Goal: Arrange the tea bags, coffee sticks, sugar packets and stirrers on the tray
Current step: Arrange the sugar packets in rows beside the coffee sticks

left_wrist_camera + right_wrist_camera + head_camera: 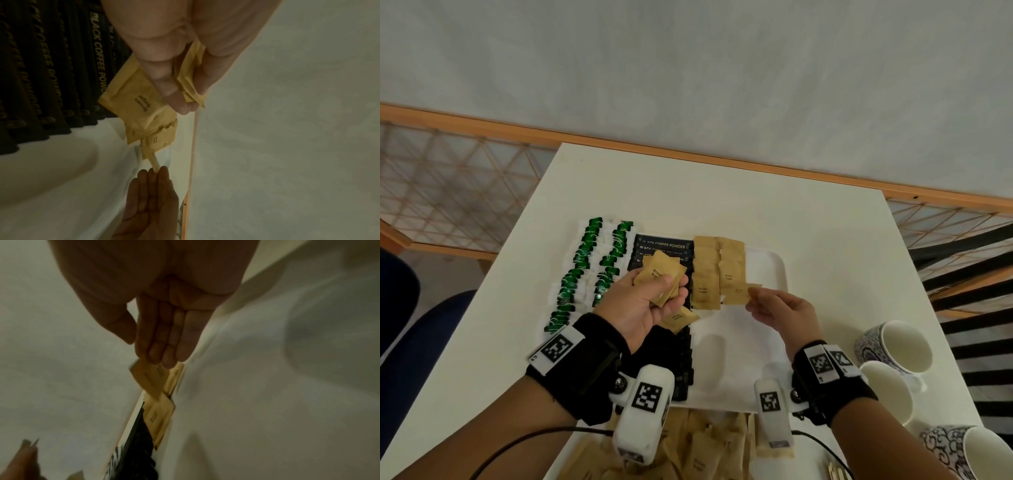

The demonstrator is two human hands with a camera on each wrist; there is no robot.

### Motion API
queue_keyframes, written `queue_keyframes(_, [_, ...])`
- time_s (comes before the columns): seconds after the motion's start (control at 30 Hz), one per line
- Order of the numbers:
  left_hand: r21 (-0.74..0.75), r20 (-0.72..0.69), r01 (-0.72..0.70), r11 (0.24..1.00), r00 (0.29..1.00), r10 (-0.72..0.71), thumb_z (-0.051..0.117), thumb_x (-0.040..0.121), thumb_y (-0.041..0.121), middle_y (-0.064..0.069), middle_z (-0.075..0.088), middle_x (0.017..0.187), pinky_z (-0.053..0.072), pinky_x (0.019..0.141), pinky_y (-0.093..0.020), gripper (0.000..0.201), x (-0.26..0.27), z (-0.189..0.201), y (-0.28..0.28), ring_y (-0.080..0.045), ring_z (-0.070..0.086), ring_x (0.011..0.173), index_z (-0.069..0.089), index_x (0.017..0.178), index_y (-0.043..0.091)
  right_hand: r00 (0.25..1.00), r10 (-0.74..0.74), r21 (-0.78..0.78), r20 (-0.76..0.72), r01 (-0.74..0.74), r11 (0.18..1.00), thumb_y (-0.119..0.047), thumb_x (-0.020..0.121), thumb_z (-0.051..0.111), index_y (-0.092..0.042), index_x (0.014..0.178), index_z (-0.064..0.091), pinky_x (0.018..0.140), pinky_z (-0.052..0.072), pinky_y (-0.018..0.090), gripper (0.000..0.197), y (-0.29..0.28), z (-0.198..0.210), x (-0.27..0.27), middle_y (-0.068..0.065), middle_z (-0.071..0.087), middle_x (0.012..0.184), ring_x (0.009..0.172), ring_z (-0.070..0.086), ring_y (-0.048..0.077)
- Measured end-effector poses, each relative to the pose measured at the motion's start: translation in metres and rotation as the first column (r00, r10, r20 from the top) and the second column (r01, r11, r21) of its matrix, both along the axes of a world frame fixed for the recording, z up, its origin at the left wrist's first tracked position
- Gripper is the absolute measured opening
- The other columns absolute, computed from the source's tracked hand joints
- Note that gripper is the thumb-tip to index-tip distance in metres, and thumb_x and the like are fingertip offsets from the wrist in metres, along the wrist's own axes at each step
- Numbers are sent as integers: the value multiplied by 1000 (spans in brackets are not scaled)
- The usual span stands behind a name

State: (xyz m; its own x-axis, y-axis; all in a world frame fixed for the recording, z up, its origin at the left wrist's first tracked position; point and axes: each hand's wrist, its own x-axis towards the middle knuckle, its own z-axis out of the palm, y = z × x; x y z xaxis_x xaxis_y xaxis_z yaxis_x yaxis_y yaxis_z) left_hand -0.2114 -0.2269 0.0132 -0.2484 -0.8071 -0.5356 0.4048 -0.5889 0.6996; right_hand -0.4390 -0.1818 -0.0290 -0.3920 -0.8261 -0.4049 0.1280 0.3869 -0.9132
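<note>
The left hand (643,301) is gripping a small fan of tan paper brown-sugar packets (661,278) above the row of black coffee sticks (664,247) on the white plastic tray (767,270). The right hand (784,313) is pinching one more tan packet (754,288) by its edge, just over the two columns of sugar packets (717,270) already lying on the tray, beside green-tagged tea bags (592,260).

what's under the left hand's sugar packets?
The black coffee sticks on the tray lie beneath the sugar packets in the left hand; the hand hides the row's middle.
</note>
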Motion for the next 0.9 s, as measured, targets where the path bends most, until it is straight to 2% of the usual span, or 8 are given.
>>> queue_keyframes(0.13, [5, -2, 10, 1000, 1000, -10, 55, 91, 4, -16, 70, 93, 59, 61, -24, 17, -2, 1, 1, -17, 70, 70, 63, 106, -1, 988, 21, 44, -154, -14, 999, -13, 80, 74, -14, 82, 76, 76, 57, 26, 3, 0, -5, -1, 7, 74, 76, 74, 68, 16])
queue_keyframes(0.23, [9, -6, 15, 1000, 1000, -15, 55, 92, 4, -15, 71, 92, 59, 61, -24, 20, -2, 1, 1, -17, 70, 70, 62, 109, -3, 954, 35, 112, -299, -2, 994, -18, 80, 73, -17, 81, 73, 73, 58, 32, 1, -6, -8, -4, 4, 72, 72, 68, 66, 18])
queue_keyframes(0.4, [11, -11, 6, 1000, 1000, -6, 55, 92, 4, -16, 71, 93, 58, 59, -24, 26, -1, 0, 0, -17, 70, 70, 58, 116, -7, 738, 268, 297, -619, -96, 950, -43, 81, 69, -23, 109, 61, 74, 50, 29, 35, -15, -14, -10, -1, 64, 83, 78, 62, 16])
queue_keyframes(0.47, [18, -11, 0, 1000, 1000, 0, 56, 91, 4, -17, 71, 95, 58, 59, -24, 28, 0, -1, 0, -18, 70, 71, 57, 118, -7, 639, 388, 383, -665, -154, 911, -46, 78, 70, -23, 124, 54, 78, 46, 29, 53, -20, -12, -8, 1, 60, 100, 85, 58, 16])
queue_keyframes(0.53, [24, -7, -2, 1000, 1000, 2, 56, 91, 4, -17, 71, 95, 58, 59, -24, 30, 0, -3, 1, -18, 71, 71, 57, 118, -7, 593, 443, 430, -672, -175, 886, -44, 75, 73, -22, 126, 51, 77, 43, 28, 60, -23, -8, -5, 3, 54, 114, 86, 54, 15])
queue_keyframes(0.67, [31, -8, 1, 1000, 1000, 0, 56, 91, 3, -17, 71, 95, 58, 59, -23, 29, 0, -4, 2, -18, 70, 71, 57, 118, -7, 621, 458, 445, -636, -190, 875, -40, 71, 78, -20, 109, 56, 68, 40, 24, 48, -27, -6, -6, 0, 53, 108, 81, 54, 13])
queue_keyframes(0.77, [29, -10, 0, 1000, 1000, 0, 56, 92, 3, -16, 71, 94, 57, 58, -23, 28, 2, -4, 1, -17, 70, 71, 58, 118, -7, 719, 378, 346, -583, -200, 916, -31, 76, 76, -22, 96, 59, 61, 45, 23, 28, -26, -7, -9, -3, 63, 89, 77, 59, 14])
queue_keyframes(0.9, [28, -10, -6, 1000, 1000, 6, 56, 92, 4, -16, 72, 94, 57, 58, -23, 29, 3, -4, 0, -17, 71, 71, 57, 119, -7, 784, 347, 242, -515, -256, 936, -20, 78, 73, -28, 81, 66, 74, 55, 31, 12, -32, -4, -11, -4, 69, 84, 76, 62, 15])
